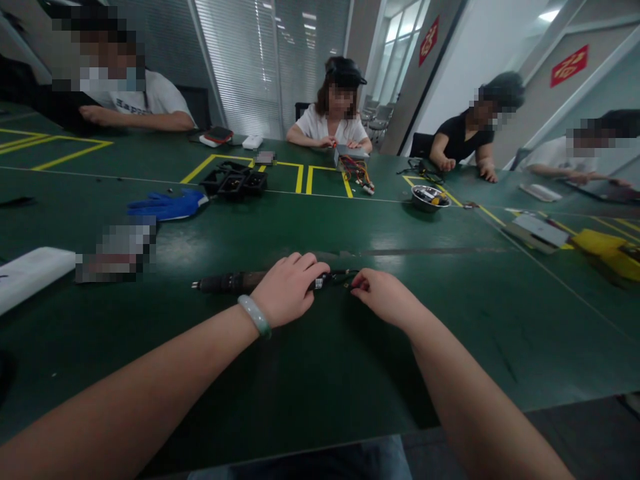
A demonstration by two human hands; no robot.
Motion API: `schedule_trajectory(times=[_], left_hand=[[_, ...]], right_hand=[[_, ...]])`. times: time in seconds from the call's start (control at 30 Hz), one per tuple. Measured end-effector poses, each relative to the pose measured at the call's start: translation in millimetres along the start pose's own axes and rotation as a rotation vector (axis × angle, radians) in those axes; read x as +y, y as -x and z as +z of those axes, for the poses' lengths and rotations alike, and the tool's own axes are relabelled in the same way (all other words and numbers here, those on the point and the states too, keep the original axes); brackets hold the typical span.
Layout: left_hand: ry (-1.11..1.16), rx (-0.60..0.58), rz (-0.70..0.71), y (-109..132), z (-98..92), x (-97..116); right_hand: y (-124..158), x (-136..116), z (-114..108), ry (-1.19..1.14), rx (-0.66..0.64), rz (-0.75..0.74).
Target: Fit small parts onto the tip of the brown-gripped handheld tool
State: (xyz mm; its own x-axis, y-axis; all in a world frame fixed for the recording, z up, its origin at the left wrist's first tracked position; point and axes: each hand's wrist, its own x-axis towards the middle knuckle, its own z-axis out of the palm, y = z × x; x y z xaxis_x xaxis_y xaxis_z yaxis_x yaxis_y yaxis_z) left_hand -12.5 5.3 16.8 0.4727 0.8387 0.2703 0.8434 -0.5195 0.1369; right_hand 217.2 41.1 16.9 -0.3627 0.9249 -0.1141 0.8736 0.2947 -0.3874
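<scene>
A black electric screwdriver lies across the green table with its metal tip to the left. My left hand, a pale bangle at its wrist, is wrapped over the rear part of its body. Just right of the tool's end, my right hand pinches a thin dark cable between thumb and fingers. The cable runs from the tool's rear toward those fingertips. Its end by the fingers is small and dark, so its shape cannot be made out.
A blue glove and black plastic frames lie beyond the tool at left. A white block sits near the left edge. A metal bowl with small parts stands at right. Several people work across the table.
</scene>
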Motion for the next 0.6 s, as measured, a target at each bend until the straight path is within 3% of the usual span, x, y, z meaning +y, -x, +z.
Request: schedule_trajectory(times=[0.13, 0.23, 0.5, 0.6], left_hand=[[0.002, -0.13, 0.029, 4.6, -15.6, -9.1], [-0.006, -0.164, 0.04, 7.9, -18.9, -8.7], [-0.036, 0.032, -0.006, 5.8, 0.5, 12.9], [-0.047, 0.038, -0.002, 3.4, 6.3, 15.7]], right_hand=[[0.4, -1.9, 3.4, -0.049, -0.082, -0.049], [0.9, -5.0, 6.8, -0.058, -0.089, -0.103], [-2.8, -7.7, 11.3, -0.055, 0.021, -0.109], [-3.5, -9.4, 13.1, -0.092, 0.018, -0.098]])
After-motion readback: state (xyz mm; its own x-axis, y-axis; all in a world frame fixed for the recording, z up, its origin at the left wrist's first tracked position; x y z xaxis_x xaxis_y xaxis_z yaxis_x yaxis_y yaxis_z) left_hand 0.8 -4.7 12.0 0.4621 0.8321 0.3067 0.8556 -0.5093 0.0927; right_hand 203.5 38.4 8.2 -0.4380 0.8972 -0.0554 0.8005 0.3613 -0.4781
